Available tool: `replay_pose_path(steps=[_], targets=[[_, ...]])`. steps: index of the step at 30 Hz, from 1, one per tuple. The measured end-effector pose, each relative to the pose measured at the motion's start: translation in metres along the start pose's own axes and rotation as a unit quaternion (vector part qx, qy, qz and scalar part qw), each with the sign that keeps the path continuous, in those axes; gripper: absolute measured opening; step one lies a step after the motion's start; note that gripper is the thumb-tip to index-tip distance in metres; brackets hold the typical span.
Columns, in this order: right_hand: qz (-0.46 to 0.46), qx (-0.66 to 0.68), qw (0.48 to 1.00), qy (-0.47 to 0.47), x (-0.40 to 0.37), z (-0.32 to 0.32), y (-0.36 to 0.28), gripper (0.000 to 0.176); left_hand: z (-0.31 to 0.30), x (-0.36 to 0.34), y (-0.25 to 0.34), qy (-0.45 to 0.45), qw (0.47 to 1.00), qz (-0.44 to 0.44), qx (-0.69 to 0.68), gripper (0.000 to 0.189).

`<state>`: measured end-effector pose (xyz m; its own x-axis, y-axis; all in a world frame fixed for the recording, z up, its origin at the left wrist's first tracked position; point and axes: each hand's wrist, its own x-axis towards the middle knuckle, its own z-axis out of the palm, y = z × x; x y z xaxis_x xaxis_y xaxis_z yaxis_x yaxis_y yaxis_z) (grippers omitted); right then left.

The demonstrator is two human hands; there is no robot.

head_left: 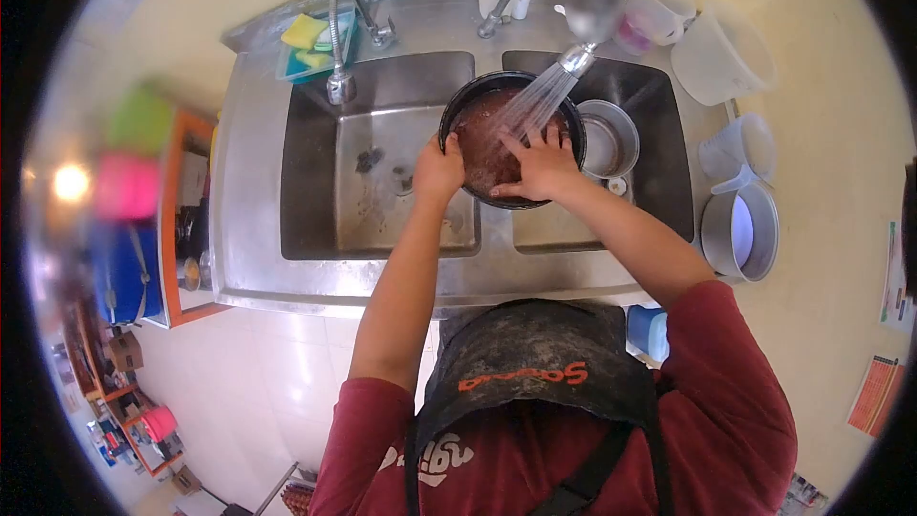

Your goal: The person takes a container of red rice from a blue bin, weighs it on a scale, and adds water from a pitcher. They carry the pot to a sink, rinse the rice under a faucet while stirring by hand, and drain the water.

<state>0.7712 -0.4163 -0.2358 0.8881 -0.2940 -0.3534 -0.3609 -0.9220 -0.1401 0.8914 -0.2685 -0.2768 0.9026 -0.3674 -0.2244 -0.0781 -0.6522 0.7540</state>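
Note:
A round black pan [475, 86] of reddish-brown, bubbly water is held over the divider between the two sink basins. My left hand [438, 170] grips its left rim, with the thumb at the inner edge. Fingers spread, my right hand [543, 164] reaches over the near right rim into the pan; whether the fingertips touch the bottom is hidden by the murky water. A spray of water [535, 105] falls into the pan from the curved faucet [576, 59], just beyond my right hand. Partly behind the pan, a round metal tin [611, 139] sits in the right basin.
Dark scraps [369, 161] lie in the left basin [373, 220], below a second faucet [341, 86]. Sponges [304, 32] fill a teal tub at the back left. Plastic containers [723, 55], a clear jug [737, 148] and a metal pan [764, 239] line the right side.

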Motion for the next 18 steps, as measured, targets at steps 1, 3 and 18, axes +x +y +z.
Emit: replay_pose_path(steps=[1, 3, 18], targets=[[0.019, -0.028, 0.999, 0.018, 0.005, 0.010, 0.000, 0.093, 0.001, 0.001, -0.001, 0.002, 1.000, 0.005, -0.001, 0.041], [0.050, -0.023, 0.998, -0.001, 0.024, 0.021, -0.007, 0.092, 0.003, 0.002, -0.004, 0.006, 1.000, 0.013, -0.002, 0.042], [0.017, 0.481, 0.841, 0.245, 0.010, -0.003, 0.122, 0.019, 0.018, 0.016, -0.029, 0.000, 0.999, 0.017, -0.052, 0.040]])
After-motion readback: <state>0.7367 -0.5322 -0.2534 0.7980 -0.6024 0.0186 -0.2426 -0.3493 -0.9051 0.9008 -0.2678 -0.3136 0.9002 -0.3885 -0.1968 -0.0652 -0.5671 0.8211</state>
